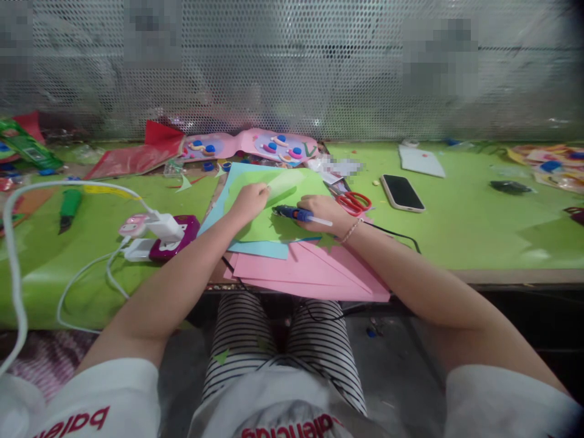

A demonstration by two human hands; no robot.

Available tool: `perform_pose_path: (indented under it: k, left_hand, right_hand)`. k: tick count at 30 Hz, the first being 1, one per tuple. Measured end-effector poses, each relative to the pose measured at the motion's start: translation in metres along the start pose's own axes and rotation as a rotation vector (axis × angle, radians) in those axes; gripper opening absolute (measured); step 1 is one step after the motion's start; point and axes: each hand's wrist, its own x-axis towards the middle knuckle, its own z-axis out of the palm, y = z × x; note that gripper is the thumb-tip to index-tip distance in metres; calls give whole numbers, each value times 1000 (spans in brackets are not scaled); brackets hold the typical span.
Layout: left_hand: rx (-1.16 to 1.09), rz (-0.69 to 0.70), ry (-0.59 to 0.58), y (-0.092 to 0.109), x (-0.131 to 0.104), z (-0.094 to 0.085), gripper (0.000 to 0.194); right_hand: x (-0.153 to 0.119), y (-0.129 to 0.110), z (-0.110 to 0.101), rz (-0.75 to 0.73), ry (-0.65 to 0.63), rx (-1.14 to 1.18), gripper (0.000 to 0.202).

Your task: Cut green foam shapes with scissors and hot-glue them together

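My right hand [322, 213] is wrapped round a blue hot glue gun [292, 213], and a whitish glue stick [323, 221] sticks out of its back end. The gun's dark nozzle points left, low over a light green sheet of paper [260, 228]. With closed fingertips, my left hand [253, 201] pinches a paler green strip of paper [286, 182], which slants up to the right above the sheet and casts a shadow on it. Beneath the green sheet lie light blue paper [260, 248] and several pink sheets [301, 271] that overhang the table edge.
Red-handled scissors [353, 202] and a phone [402, 193] lie right of my right hand. A purple power strip [194, 228] with white chargers and cables sits near my left forearm. A green utility knife [70, 207] lies farther left. Pink decorated pieces [255, 143] line the back.
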Motion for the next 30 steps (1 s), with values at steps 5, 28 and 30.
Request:
perform_pose_path:
  k: [5, 28, 30]
  left_hand:
    - [19, -3, -38, -1, 1, 0, 34]
    - [36, 3, -110, -3, 1, 3, 33]
    - [44, -6, -117, -2, 0, 3, 33]
  right_hand:
    - [-1, -2, 0, 35, -5, 2, 20]
    - [0, -1, -2, -9, -49, -80, 23]
    - [-1, -1, -3, -13, -55, -88, 24]
